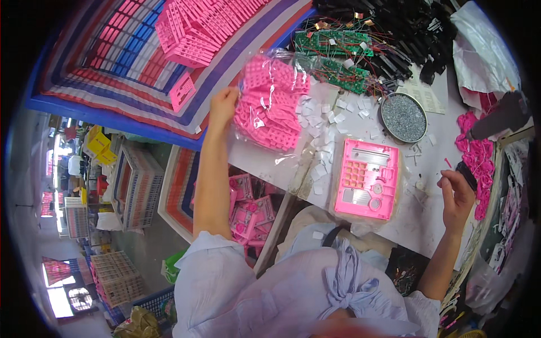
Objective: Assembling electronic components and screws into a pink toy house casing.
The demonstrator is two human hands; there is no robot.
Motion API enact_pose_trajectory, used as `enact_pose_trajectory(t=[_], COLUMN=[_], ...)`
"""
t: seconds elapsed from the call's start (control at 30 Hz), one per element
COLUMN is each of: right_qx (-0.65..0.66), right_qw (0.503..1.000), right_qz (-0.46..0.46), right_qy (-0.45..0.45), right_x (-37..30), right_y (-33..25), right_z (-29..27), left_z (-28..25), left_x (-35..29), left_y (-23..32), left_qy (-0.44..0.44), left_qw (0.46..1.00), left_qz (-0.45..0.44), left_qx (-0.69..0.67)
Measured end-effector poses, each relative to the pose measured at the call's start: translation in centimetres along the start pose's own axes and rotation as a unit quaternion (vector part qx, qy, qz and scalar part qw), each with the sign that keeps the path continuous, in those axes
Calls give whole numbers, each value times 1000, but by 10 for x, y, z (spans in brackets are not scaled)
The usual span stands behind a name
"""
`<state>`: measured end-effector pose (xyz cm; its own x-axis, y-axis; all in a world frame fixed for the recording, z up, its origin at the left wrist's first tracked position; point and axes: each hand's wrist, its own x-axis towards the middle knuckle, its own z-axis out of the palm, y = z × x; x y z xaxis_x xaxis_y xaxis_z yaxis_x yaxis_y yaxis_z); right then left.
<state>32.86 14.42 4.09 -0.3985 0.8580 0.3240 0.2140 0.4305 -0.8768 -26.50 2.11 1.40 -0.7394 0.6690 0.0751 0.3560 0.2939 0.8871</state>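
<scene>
My left hand (224,105) is closed on the left edge of a clear plastic bag (284,159) filled with pink rubbery keypad sheets (269,104). Over the right side of the table, my right hand (457,197) has its fingers curled in. A dark object (466,176) shows at those fingers; what it is and how firmly it is held cannot be made out. Between my hands lies a pink plastic casing (367,179) with a grid of key openings and silvery panels, resting on clear wrapping. Small white paper pieces (320,169) are scattered between the bag and the casing.
A round dish of small metal screws (404,117) stands beyond the casing. Green circuit boards (333,44) with wires lie at the back. Upper left, a striped lined crate (129,121) holds pink plastic parts (208,25). More pink casings (253,217) sit below table height. Pink cords (479,163) hang at right.
</scene>
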Motion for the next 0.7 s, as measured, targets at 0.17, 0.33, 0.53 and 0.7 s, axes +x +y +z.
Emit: enact_pose_trajectory(t=[0.17,0.33,0.53,0.7], right_qx=[-4,14,-3,14], right_qw=[1000,1000,1000,999], right_qz=[6,11,17,20], right_qy=[-3,-6,-19,-33], right_x=[-3,-6,-6,0], right_y=[-6,-6,-10,-9], right_z=[-2,8,14,22], left_z=[14,10,-14,-57], left_x=[-7,2,32,62], left_y=[138,180,160,90], left_qy=[2,-76,-31,84], left_qw=[973,958,961,873], left_qz=[199,227,195,176], left_qx=[116,156,194,447])
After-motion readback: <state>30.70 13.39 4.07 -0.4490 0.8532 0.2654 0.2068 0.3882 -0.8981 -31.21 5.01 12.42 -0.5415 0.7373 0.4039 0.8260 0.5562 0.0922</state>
